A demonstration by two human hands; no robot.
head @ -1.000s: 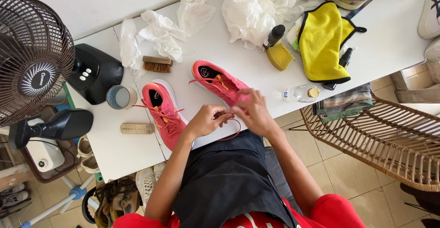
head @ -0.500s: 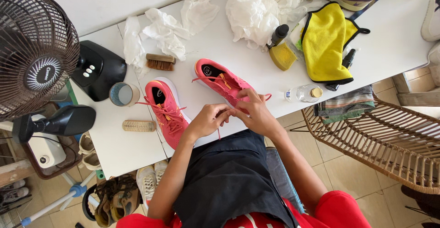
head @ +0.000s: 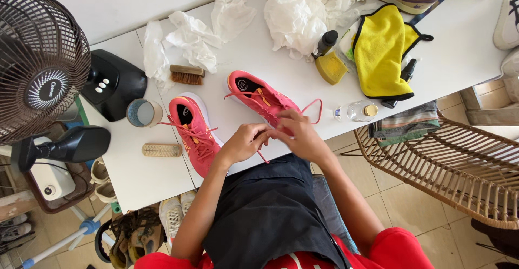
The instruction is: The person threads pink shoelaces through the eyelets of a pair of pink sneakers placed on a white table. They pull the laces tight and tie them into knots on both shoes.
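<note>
A pink lace (head: 312, 108) is pinched between the left hand (head: 244, 143) and the right hand (head: 300, 135), which are pressed close together over the toe of the right shoe (head: 259, 96) at the near edge of the bench (head: 459, 58). Left of that shoe a second pink shoe (head: 193, 134) is laid. Beyond that shoe a brush (head: 187, 74) and crumpled paper (head: 303, 9) are seen.

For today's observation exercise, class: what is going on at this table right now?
A person leans over a white table, both hands at the toe end of a pink shoe. The left hand and right hand meet over its pink lace. A second pink shoe lies beside it, untouched. Brushes, crumpled paper, a yellow cloth and a small bottle lie around.
</note>
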